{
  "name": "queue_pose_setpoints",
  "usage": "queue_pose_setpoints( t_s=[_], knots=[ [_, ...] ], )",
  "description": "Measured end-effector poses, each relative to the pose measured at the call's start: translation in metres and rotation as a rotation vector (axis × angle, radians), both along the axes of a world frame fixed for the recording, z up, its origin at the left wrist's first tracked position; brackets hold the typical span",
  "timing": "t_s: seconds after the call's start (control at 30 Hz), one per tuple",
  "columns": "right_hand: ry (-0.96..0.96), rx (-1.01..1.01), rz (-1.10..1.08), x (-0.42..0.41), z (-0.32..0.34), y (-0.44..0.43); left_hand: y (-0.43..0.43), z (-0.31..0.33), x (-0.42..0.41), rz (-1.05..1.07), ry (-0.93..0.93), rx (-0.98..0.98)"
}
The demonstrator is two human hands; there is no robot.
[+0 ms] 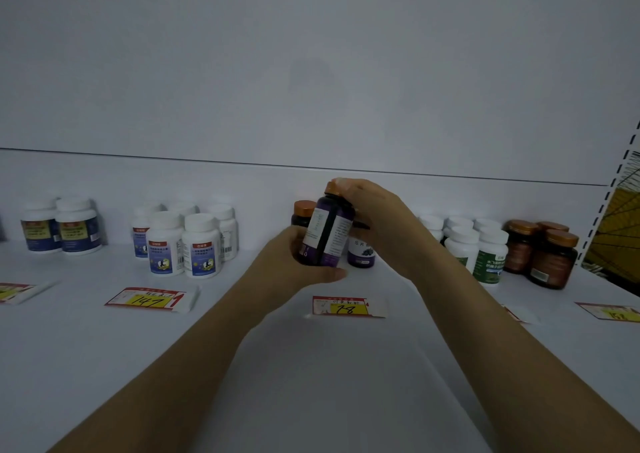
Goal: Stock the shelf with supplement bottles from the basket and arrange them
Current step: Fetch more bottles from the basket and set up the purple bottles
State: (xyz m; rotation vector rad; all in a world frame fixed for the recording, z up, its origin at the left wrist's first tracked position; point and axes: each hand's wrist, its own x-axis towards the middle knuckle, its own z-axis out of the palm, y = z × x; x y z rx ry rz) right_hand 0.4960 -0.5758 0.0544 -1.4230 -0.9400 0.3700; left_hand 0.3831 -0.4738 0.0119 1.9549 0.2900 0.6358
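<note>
My left hand (294, 265) wraps the base of the purple bottle (329, 231) and my right hand (377, 220) curls over its orange cap, so both grip it at mid-frame, low over the shelf (104, 348). Its long axis leans, with the cap tipped toward the upper right. Just behind it stand a dark bottle (302, 212) to the left and a small bottle (362, 253) to the right. I reckon it needs righting, then setting down in front of them.

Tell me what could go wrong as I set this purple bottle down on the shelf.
The purple bottle is tilted between your left hand and right hand; set down that way, it may tip. It hangs close to the orange-capped bottle behind it, so it could knock that over.
</note>
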Motion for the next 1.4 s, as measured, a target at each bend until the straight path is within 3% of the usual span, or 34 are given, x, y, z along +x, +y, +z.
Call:
queue_pose_setpoints(
  t_s=[0.13, 0.33, 0.43, 0.63, 0.83, 1.0, 1.17, 1.4],
  knots=[
    [-0.128, -0.035, -0.056, -0.003, -0.004, 0.002, -0.001, -0.004, 0.002, 0.043, 0.01, 0.052],
    [0.083, 0.069, 0.008, 0.009, -0.002, -0.005, 0.0, -0.001, -0.002, -0.226, 0.001, -0.192],
    [0.097, 0.016, 0.077, 0.009, -0.005, -0.004, 0.0, -0.002, 0.001, -0.142, 0.004, -0.14],
    [-0.058, -0.063, -0.055, 0.004, -0.008, 0.003, -0.002, -0.005, 0.004, -0.015, 0.022, 0.032],
    [-0.024, 0.0, -0.118, 0.009, -0.011, 0.0, 0.004, -0.007, 0.001, -0.197, 0.036, -0.195],
    [0.043, -0.008, -0.057, 0.005, -0.011, 0.001, 0.006, -0.012, 0.003, -0.163, 0.02, -0.117],
    [-0.038, -0.064, -0.093, 0.002, -0.012, 0.003, 0.004, -0.01, 0.004, -0.104, 0.011, -0.052],
    [0.035, -0.001, -0.085, 0.008, -0.01, -0.004, 0.002, -0.008, -0.001, -0.226, 0.082, -0.206]
  ],
)
